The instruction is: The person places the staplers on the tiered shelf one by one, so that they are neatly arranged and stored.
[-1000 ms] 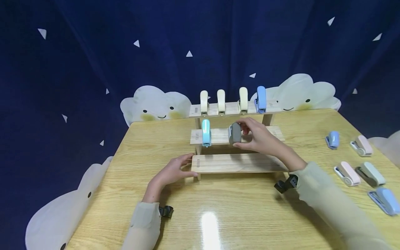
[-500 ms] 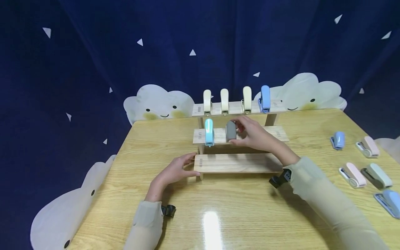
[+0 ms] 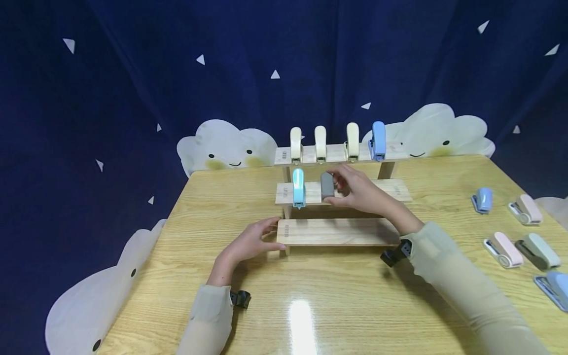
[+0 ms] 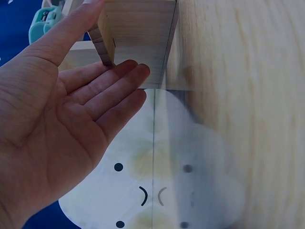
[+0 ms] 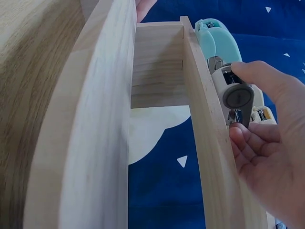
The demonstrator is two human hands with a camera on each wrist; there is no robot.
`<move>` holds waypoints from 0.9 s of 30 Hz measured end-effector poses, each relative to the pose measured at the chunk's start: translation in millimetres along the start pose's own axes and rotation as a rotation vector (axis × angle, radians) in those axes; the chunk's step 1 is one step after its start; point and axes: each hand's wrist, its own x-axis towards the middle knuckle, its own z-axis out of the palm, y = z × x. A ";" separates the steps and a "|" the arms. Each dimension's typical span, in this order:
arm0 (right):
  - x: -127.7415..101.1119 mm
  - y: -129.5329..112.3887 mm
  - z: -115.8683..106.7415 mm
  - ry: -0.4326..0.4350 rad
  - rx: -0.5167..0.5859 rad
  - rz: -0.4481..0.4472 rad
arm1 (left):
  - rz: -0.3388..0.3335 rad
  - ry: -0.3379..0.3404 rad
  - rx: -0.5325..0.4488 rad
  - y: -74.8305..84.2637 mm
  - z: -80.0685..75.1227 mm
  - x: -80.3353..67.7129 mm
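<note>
In the head view my right hand [image 3: 360, 191] pinches a grey-and-white stapler [image 3: 327, 185] between thumb and fingers on the middle tier of a stepped wooden rack [image 3: 339, 231]. The right wrist view shows this stapler [image 5: 238, 97] end-on, on the plank. A turquoise stapler [image 3: 299, 188] stands upright to its left on the same tier. My left hand [image 3: 251, 240] is at the left end of the lowest tier, its fingers fairly straight. In the left wrist view the left hand's fingers [image 4: 114, 88] lie by the rack's side panel and the thumb touches its edge.
On the top tier stand several staplers: cream ones [image 3: 320, 143] and a blue one [image 3: 378, 140]. More lie on the table at the right: a small blue one [image 3: 483, 199], pink ones [image 3: 506, 250], a grey-green one [image 3: 541, 250] and a light blue one [image 3: 556, 286].
My right hand has moved the grey-and-white stapler slightly left along the middle tier, nearer the turquoise one. The left hand stays at the rack's end. The head view has shifted slightly.
</note>
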 end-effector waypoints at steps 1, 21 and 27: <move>-0.1 0.1 -0.1 0.001 0.000 0.001 | -0.001 0.000 0.001 0.1 -0.1 0.1; -34.3 6.4 -32.1 0.027 -0.045 -0.031 | 0.007 0.002 0.002 0.8 -0.2 -0.1; -61.5 17.8 -53.1 0.049 -0.075 -0.036 | 0.012 0.000 0.004 1.9 -1.0 -0.2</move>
